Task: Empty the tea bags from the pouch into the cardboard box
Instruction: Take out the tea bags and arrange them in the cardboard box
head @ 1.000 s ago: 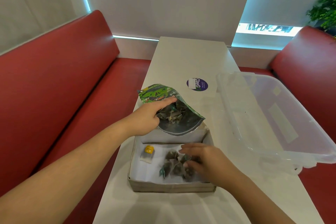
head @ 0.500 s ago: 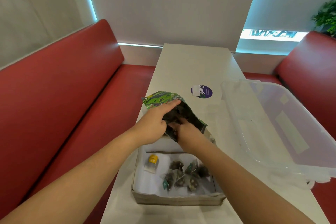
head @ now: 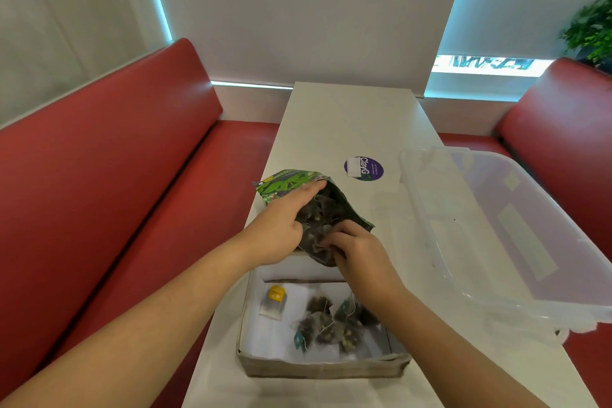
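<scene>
A single head-worn wide-angle view looks forward and steeply down along the white table (head: 347, 122), close over both forearms, with red benches (head: 99, 175) flanking.

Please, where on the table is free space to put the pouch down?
The table is bare beyond the purple sticker, toward the wall. It is crowded nearer: cardboard box, pouch held by left hand and right hand, clear plastic bin alongside.
</scene>
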Demonstrator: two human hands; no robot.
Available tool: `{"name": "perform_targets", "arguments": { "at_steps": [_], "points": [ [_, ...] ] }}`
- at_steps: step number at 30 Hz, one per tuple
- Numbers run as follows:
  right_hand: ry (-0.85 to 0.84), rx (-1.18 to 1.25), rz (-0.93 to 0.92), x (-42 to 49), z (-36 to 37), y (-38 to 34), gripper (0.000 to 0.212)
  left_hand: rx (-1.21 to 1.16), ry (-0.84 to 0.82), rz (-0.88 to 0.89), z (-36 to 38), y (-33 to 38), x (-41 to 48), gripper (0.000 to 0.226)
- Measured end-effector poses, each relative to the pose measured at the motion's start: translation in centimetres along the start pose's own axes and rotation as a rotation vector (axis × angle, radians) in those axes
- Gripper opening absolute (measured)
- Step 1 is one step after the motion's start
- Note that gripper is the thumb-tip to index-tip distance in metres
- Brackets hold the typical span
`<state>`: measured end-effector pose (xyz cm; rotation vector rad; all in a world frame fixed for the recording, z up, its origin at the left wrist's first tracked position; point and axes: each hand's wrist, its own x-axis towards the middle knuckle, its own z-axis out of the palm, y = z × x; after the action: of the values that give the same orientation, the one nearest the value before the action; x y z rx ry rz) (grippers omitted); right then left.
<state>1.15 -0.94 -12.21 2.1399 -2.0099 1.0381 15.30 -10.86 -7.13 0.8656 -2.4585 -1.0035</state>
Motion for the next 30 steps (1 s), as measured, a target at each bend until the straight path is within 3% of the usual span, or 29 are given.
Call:
{"name": "perform_targets", "arguments": {
  "at_steps": [6, 14, 20, 30],
  "points": [
    [0.067, 0.206, 0.049, -3.7, -3.9, -0.9, 0.021, 0.005, -0.021, 0.0, 0.2, -0.3, 0.0, 0.082],
    [-0.153, 0.237, 0.156, -7.9, -3.4, 0.3, 0.026, -0.011, -0.036, -0.038, 0.1, -0.8, 0.1, 0.083],
    [-0.26, 0.097, 0.205, -8.9, -3.8, 0.4, 0.044, -0.016, -0.022, -0.025, 0.0, -0.5, -0.1, 0.082],
    [-0.113, 0.051, 0.096, -2.7, -2.4, -0.9, 0.035, -0.031, -0.037, -0.002, 0.0, -0.2, 0.0, 0.081]
  ]
}}
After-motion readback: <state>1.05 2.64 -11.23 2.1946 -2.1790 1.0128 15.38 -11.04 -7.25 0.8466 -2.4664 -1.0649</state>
